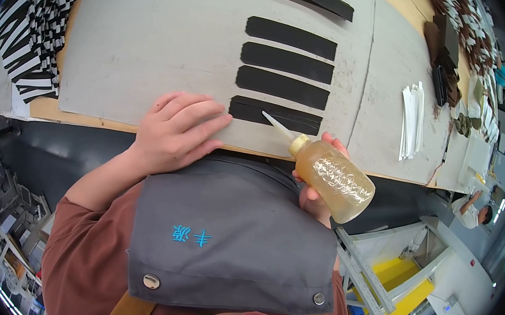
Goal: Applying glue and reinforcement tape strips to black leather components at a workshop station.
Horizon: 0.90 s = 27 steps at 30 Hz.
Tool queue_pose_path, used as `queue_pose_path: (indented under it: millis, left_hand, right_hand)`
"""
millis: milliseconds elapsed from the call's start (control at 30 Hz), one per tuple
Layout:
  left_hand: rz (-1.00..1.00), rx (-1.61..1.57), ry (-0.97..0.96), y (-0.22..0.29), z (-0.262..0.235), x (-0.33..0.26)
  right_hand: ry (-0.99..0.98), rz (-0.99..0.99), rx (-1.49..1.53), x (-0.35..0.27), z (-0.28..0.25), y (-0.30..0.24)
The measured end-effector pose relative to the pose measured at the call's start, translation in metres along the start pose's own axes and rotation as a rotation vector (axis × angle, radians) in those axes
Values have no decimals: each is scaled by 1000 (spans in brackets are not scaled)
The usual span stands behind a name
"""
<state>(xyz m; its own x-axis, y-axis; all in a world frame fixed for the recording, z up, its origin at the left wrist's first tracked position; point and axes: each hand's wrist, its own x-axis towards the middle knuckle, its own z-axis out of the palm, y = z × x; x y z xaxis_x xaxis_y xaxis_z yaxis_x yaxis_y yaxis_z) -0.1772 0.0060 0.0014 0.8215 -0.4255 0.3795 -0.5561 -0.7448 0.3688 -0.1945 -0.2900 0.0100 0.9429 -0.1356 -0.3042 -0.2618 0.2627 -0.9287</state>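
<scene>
"Worktop (95, 119) first: what is it like?"

"Wooden, covered with a grey sheet (148, 44) that is smudged toward the right. Black-and-white pieces (30, 33) crowd the left end; slim white strips (412, 121) lie to the right."

"And the room?"

"Dark floor (86, 146) below the table, a yellow-lined frame (409, 301) at lower right, another person (468, 213) in a white top near the right rim."

"Now the fingers?"

"The left hand (179, 127) lies palm down on the sheet, fingers extended, tips by the left end of the nearest black strip (246, 109). I can't tell whether they touch it."

"The right hand (316, 205)?"

"Closed around a squeeze bottle (335, 177) of amber fluid, its pale nozzle (277, 123) pointing left and away from the body over that strip, which bears a glossy line. Three more black strips (287, 62) lie in a row beyond."
</scene>
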Motion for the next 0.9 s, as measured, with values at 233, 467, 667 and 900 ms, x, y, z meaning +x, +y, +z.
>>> queue_pose_path:
  millis: [233,467,667,900]
  left_hand:
    - [4,10,7,-1,1,-4]
    - [1,10,-16,-1,1,-3]
    - [-12,8,-33,1,-1,-2]
    - [-18,16,-38,1,0,-1]
  right_hand:
    - [-364,-118,-38,16,10,9]
    - [-573,-250,-82,19,20,-3]
    - [-452,-193,-212,8,-22,-10]
    - [-87,-391,-397,-5,-52,-5]
